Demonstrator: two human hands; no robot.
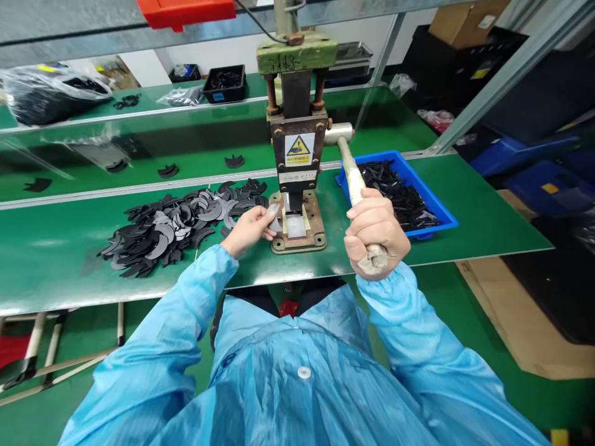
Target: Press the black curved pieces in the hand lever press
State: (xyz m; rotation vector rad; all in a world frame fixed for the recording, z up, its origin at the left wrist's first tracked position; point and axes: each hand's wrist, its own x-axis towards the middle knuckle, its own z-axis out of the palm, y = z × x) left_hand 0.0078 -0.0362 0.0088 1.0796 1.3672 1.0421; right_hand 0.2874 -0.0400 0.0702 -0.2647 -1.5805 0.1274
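My right hand (375, 232) is wrapped around the taped lever handle (352, 173) of a hand press (300, 118). In front of the ram, at the left side of the press base (317, 226), my left hand (251, 229) pinches a thin grey curved piece (275, 218) between thumb and fingers. A pale block (295, 225) sits on the base below the ram. Left of the press lies a heap of black and grey crescent-shaped pieces (162, 238), close to my left hand.
A blue tray (449, 222) of small black parts stands right of the press. Several loose crescent pieces (168, 170) lie behind the heap. Farther back are a black bin (225, 95) and a clear bag of black parts (51, 93). A red object (186, 11) hangs overhead.
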